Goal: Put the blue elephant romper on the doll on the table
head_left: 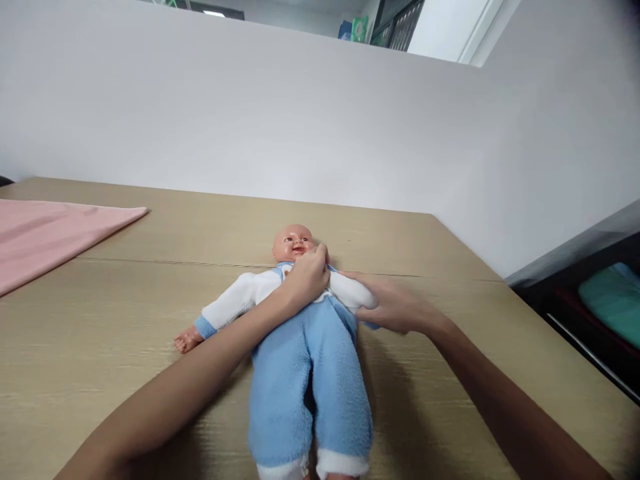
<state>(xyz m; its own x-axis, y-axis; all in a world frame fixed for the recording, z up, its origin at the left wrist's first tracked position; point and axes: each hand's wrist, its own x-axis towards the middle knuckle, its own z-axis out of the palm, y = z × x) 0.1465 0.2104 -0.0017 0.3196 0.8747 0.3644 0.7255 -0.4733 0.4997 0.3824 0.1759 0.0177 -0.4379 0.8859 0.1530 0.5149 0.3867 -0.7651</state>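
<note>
A baby doll (300,360) lies on its back on the wooden table (100,347), head away from me, dressed in a blue fleece romper with white sleeves. My left hand (307,277) rests on the doll's chest just under its chin, fingers closed on the collar of the romper. My right hand (395,303) wraps round the doll's arm in its white sleeve at the right side. The doll's other arm stretches out to the left with its bare hand on the table.
A pink cloth (45,233) lies flat at the table's far left. A white partition wall (300,120) stands behind the table. To the right, beyond the table edge, a dark shelf holds a teal folded item (613,300).
</note>
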